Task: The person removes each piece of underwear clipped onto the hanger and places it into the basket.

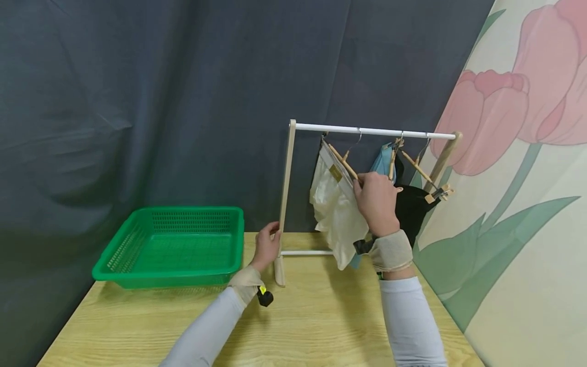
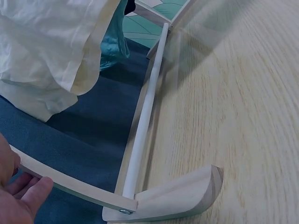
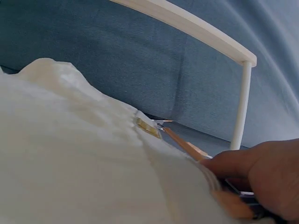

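A small clothes rack (image 1: 288,168) with wooden posts and a white top rail stands on the table. My left hand (image 1: 267,246) holds its left post low down, thumb and fingers around the wood in the left wrist view. Cream shorts (image 1: 337,209) hang from a wooden clip hanger (image 1: 344,162) hooked on the rail. My right hand (image 1: 377,200) grips the near end of that hanger, by the waistband, and covers the clip there. A gold label (image 3: 148,127) shows on the waistband. Behind my right hand hang a blue garment (image 1: 382,162) and a black garment (image 1: 410,206).
To the left of the rack a green plastic basket (image 1: 169,279) sits on the wooden table (image 1: 312,326). A dark curtain (image 1: 206,102) covers the back, and a wall with painted tulips (image 1: 518,214) borders the right side. Another wooden hanger (image 1: 419,168) carries the black garment.
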Motion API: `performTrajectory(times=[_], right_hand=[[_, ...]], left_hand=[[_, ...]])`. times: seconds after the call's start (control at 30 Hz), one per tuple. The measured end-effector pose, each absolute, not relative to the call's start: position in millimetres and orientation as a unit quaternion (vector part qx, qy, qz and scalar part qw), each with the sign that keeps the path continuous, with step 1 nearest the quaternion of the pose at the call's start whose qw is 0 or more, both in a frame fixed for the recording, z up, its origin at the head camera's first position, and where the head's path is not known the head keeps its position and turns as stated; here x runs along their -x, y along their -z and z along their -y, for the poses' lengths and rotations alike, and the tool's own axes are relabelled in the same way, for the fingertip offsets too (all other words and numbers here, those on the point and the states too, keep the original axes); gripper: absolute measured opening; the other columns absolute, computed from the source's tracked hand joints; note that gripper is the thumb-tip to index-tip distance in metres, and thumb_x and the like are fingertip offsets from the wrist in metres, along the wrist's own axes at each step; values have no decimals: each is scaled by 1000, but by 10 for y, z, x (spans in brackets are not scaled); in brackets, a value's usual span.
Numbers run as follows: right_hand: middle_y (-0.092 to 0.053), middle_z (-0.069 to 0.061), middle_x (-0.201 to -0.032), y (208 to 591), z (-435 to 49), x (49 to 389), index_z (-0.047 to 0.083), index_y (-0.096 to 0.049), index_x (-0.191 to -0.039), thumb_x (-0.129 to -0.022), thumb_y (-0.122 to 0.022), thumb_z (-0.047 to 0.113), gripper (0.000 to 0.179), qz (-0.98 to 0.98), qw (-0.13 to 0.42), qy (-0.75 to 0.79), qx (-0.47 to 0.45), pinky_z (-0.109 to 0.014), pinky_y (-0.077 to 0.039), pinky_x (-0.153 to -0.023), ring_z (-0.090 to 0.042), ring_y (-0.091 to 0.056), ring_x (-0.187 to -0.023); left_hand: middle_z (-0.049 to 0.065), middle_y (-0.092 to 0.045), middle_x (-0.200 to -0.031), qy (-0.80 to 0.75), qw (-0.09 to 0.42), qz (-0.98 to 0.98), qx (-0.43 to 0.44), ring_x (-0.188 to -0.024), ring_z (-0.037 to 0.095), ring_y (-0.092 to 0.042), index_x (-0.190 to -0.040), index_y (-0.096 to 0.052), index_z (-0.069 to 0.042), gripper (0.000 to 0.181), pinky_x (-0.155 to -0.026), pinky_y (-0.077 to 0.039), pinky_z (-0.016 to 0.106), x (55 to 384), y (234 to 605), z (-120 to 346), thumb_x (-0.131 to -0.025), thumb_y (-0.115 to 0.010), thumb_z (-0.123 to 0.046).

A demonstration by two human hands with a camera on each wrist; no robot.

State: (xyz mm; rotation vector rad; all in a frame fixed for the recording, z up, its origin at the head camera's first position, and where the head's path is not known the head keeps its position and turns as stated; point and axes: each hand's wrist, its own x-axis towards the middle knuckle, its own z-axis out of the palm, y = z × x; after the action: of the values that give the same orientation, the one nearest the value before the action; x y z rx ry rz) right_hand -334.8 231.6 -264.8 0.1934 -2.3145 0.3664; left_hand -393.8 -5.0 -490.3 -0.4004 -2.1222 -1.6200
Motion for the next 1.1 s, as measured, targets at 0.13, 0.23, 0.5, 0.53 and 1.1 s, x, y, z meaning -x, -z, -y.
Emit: performTrajectory(times=[0.13,0.23,0.5,0.53,1.1], right_hand=[[-44,-7,-48,2661,-2313,3358,9,-53,-55,-97,-65,9,44,898,406,-142,-87,-43,-35,-49,-33,-50,-51],[-48,-8,-51,2686,-2314,3367,7,-61,-61,-97,-66,10,37,893,415,-145,-95,-43,-35,-48,-33,-51,-51],[-67,-19,-69,2722,-2341,3366,-1,-77,-90,-98,-68,9,16,881,436,-149,-107,-51,-44,-52,-38,-58,-57],[-67,-20,-70,2715,-2348,3360,-2,-77,-91,-98,-67,9,16,879,440,-147,-110,-52,-45,-52,-39,-58,-57],[-63,-16,-66,2822,-2357,2869,0,-78,-98,-96,-70,7,11,871,460,-133,-113,-43,-38,-45,-33,-54,-52]], left_hand=[[25,-70,-112,584,239,762,145,-106,42,-67,-118,-67,8,21,-93,-54,53,3961,4880,32,-100,-59,2],[25,-70,-110,588,237,761,140,-105,41,-67,-116,-67,8,20,-92,-54,53,3965,4871,35,-99,-60,3],[24,-70,-110,585,221,770,129,-104,39,-67,-115,-67,8,18,-92,-55,51,3956,4866,48,-99,-60,3],[24,-70,-111,586,220,769,129,-105,40,-67,-115,-67,8,19,-92,-55,51,3952,4859,48,-99,-60,3],[28,-67,-118,600,191,766,129,-112,43,-65,-124,-62,10,26,-97,-52,52,3864,4828,72,-102,-56,-1]])
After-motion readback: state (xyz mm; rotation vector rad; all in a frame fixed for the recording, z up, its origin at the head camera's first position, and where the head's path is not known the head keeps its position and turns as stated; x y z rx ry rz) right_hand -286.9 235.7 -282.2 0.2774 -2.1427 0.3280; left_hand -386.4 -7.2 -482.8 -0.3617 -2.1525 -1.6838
